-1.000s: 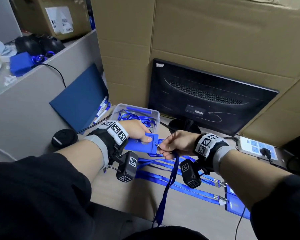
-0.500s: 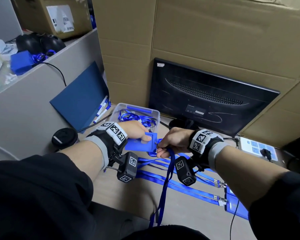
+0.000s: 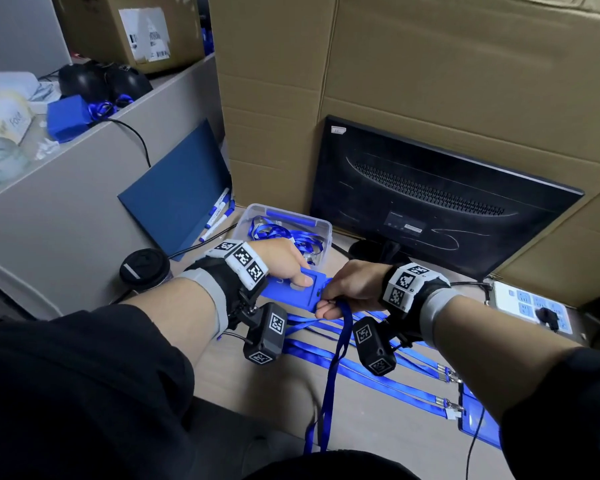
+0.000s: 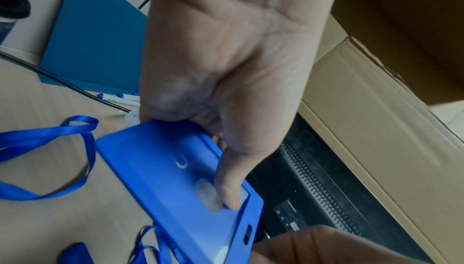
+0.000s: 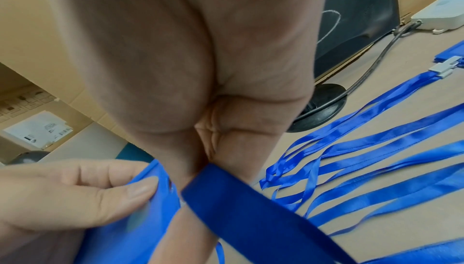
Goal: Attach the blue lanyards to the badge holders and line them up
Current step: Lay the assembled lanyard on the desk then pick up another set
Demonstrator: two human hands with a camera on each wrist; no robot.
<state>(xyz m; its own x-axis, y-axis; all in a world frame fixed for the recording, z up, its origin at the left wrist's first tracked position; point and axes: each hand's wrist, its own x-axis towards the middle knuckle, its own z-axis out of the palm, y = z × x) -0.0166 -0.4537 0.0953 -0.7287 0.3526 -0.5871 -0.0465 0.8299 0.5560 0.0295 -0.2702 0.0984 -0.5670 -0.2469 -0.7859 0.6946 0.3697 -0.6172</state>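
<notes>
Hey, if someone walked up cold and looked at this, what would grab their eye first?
The two hands meeting at mid-desk: the left hand grips a blue badge holder, and the right hand pinches a blue lanyard at its end, the strap hanging off the desk's near edge. Next, finished lanyards lined up to the right, and the black monitor behind.

Cardboard sheets [image 3: 430, 81] back a pale desk [image 3: 378, 420] beside a grey partition [image 3: 66, 202].
</notes>
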